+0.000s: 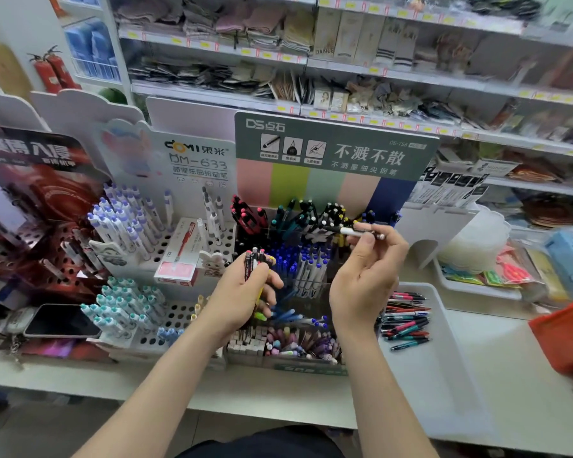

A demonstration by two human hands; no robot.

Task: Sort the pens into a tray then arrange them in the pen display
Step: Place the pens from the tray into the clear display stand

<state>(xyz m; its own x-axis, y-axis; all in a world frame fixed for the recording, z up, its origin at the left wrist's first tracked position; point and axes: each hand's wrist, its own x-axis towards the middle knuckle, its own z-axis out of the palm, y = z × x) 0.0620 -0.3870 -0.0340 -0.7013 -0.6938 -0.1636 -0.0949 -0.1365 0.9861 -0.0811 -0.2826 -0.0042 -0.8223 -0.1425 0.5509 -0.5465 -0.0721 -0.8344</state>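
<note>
Several pens [256, 259] bunched upright in left hand [245, 295], fingers curled round them, just before pen display [328, 180]. Single pen [351, 231] pinched level at fingertips of right hand [366, 272], above display's dark rows. More loose pens [406, 320] heaped in white tray [444, 358], right of display, on counter [510, 342]. Phone [60, 320] far left.

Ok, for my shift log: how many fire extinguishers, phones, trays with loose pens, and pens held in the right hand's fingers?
Fire extinguishers: 2
Phone: 1
Tray with loose pens: 1
Pen in the right hand: 1
Total: 5
</note>
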